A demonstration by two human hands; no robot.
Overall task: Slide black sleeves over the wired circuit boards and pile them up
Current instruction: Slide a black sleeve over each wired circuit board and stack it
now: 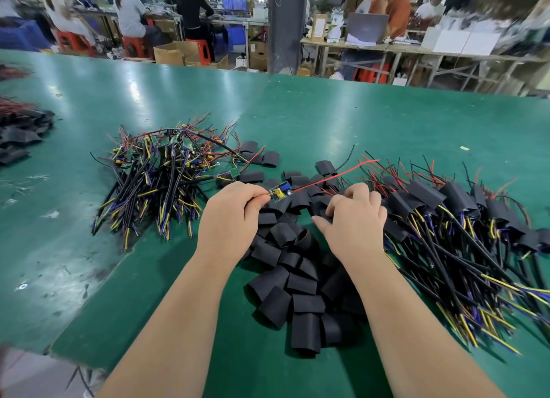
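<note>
A: Where's the board?
B: One circuit board [281,191] is up over the sleeve heap, between both hands. The left hand [232,210] has its grip pinched on the board's 9 o'clock end. Its red wire [333,174] runs off toward 2 o'clock.
A: And the other side?
B: The right hand [354,216] is knuckles up, fingers curled down into the loose black sleeves [297,278]. Fingertips are hidden, so I can't tell if that grip has a sleeve.
A: Room to move?
B: Tight sideways. The bare-board pile [157,171] sits at 10 o'clock of the hands, leads splayed toward 7. The sleeved pile [446,213] is at 3 o'clock, just beside the right hand, leads fanning to 5. Loose sleeves fill the gap, under both forearms down to 6.
A: Open surface?
B: Green bench [357,124] shows from 11 through 1 beyond the piles, only small scraps on it. More at 8 o'clock of the left forearm. The near edge [77,360] cuts across at 7, with floor [29,374] below.
A: Anything else?
B: A dark heap [20,130] with red leads at 9 o'clock, well apart. Past the far edge there's a grey pillar [287,25] at 12, plus seated people [131,11], red stools [135,45] and cartons [174,52].
</note>
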